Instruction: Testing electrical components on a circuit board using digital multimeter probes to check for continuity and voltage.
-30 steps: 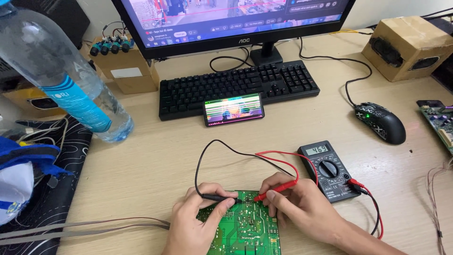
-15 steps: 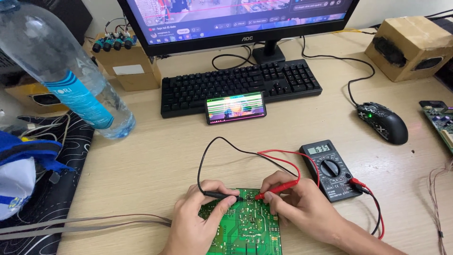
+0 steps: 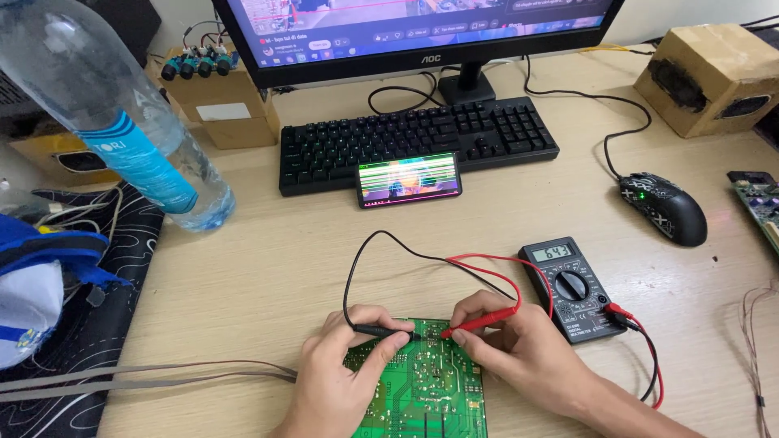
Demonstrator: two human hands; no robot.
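STEP: probing in hand | LEFT: left hand [image 3: 341,381] pinches thin black test probe [image 3: 381,331] | RIGHT: right hand [image 3: 519,349] pinches thin red test probe [image 3: 480,323] | BOARD: green printed circuit board [image 3: 422,389] lies under both hands, tips touching its top edge | METER: black digital multimeter [image 3: 572,288] just right of right hand | NEXT: judged, hold tips steady, read display.

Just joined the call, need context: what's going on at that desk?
A person is probing a green circuit board with a multimeter. The left hand holds the black probe, the right hand the red probe; both tips meet the board's top edge. The meter's display is lit with a reading. A phone leans against the keyboard, with a mouse to the right.
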